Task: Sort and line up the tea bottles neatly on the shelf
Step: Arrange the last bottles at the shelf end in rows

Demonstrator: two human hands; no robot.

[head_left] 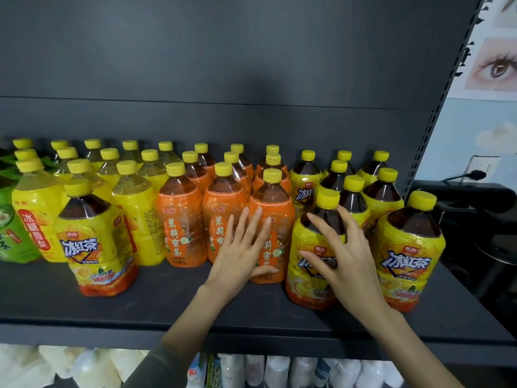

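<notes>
- Orange-labelled plastic tea bottles (179,219): yellow caps, amber tea.
- Yellow-labelled plastic iced-tea bottles (409,247): blue-white lettering, dark tea.
- Green-labelled bottle (11,233), far left.
- Dark grey metal shelf (167,303).

Grey-olive sleeve (155,365) on left arm (193,315) — right forearm (411,343) bare.

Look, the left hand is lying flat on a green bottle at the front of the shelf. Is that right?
Not quite. The head view shows the left hand lying flat on an orange bottle, not a green one. That bottle does stand at the front of the shelf.
</notes>
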